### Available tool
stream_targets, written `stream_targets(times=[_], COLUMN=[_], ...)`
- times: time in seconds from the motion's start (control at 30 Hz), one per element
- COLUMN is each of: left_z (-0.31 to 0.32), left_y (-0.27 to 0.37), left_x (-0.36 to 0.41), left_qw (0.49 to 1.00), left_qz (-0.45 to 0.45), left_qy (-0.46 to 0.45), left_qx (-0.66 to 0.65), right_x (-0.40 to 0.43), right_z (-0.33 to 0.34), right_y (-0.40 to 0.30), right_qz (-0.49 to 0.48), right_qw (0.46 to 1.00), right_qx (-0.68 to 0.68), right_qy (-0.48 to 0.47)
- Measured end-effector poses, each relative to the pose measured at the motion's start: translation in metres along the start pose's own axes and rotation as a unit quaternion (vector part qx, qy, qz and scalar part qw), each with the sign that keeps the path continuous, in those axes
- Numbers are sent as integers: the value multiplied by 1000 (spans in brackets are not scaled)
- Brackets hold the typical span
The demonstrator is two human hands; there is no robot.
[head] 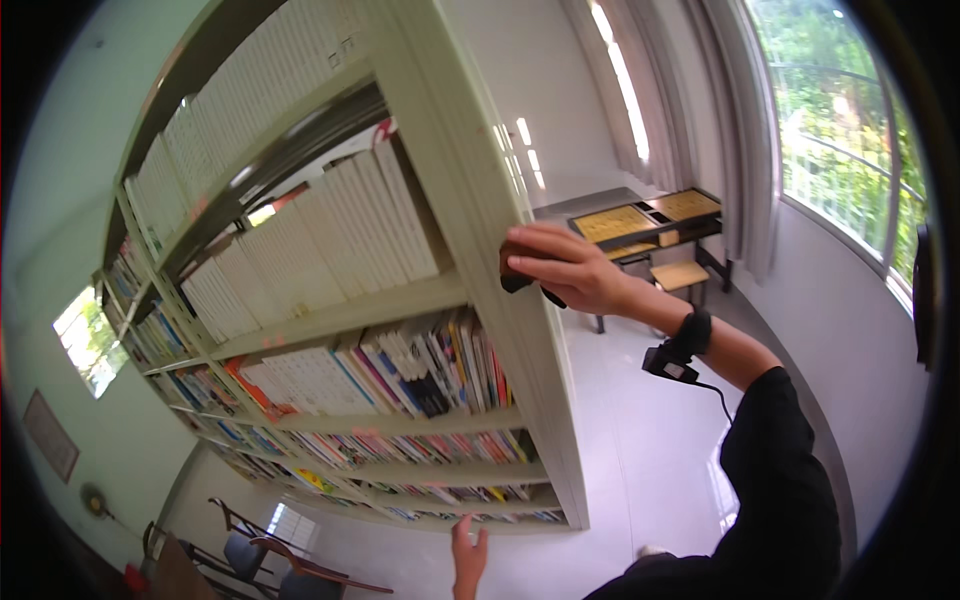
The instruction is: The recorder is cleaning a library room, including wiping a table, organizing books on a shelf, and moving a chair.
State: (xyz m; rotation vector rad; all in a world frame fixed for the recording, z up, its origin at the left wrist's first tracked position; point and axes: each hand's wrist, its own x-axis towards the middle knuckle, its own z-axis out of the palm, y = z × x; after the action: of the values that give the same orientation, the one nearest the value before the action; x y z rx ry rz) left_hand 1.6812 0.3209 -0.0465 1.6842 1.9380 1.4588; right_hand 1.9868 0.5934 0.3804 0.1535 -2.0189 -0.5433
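My right hand (574, 266) is closed around a dark brown and black object (517, 262), perhaps a brush or an eraser, against the end panel of a pale green metal bookshelf (480, 202). A black strap with a small cabled device (667, 360) is on that wrist. Low in the view, my left hand (469, 551) is raised in front of the bottom shelves with thumb and finger apart, holding nothing. Rows of white-spined books (322, 232) stand on the upper shelves, and mixed coloured books (442, 367) fill the lower ones.
Beyond the shelf's end stand a desk with yellow-topped panels (615, 223) and a wooden stool (679, 276), near a curtained window. Chairs with blue-grey seats (244, 555) and a wooden table (180, 574) are at the lower left. A fan (95, 500) is at the far left.
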Motion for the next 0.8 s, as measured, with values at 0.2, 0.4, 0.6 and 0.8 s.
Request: stream_targets(times=[0.2, 0.4, 0.6, 0.8], left_z=[69, 104, 113, 155], left_y=[207, 230, 221, 232], left_x=[111, 140, 139, 182], left_qw=[995, 997, 992, 987], left_qz=[-34, -10, -52, -14], left_qy=[83, 72, 117, 160], left_qx=[-41, -22, -19, 14], right_x=[118, 105, -90, -77], right_z=[-42, 23, 105, 84], right_y=[128, 152, 117, 157], right_qz=[-43, 10, -212, -379], right_qw=[968, 915, 942, 918], right_qx=[99, 157, 175, 107], right_qy=[229, 372, 193, 54])
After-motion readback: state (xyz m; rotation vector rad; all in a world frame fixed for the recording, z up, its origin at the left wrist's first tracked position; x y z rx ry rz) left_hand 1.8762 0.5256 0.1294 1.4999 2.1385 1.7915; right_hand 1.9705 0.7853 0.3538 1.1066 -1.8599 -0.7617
